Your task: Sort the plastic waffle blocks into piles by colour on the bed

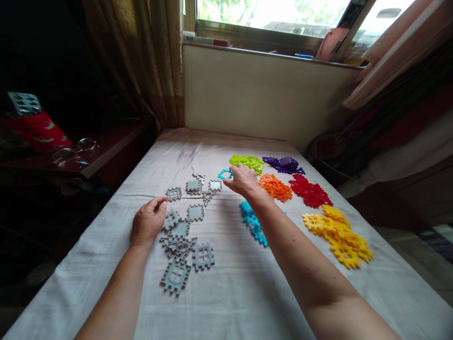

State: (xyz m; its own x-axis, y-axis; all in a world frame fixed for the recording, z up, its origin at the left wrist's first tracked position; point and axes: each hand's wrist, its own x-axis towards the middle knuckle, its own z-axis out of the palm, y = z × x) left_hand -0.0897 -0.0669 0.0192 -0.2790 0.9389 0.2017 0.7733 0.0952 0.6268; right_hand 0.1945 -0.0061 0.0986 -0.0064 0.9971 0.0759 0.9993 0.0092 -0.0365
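My right hand [244,180] reaches over the middle of the sheet, its fingers closed at the edge of a blue interlocking building tile [221,174] with an open middle. My left hand [150,218] is on the left, fingers curled together, the fingertips at the near edge of a grey window-patterned building tile [173,193]. Around it lie other grey pieces: a solid square tile [196,212], a stack of square tiles [193,186], triangular frames [177,246] and larger window tiles [204,256]. A blue pile [253,221] is partly hidden under my right forearm.
Beyond and right of my right hand are piles of lime green [247,162], purple [284,165], orange [275,187], red [311,191] and yellow [339,233] pieces. Eyeglasses [87,144] and a red pouch [38,131] sit on a dark side table. A wall and window stand behind.
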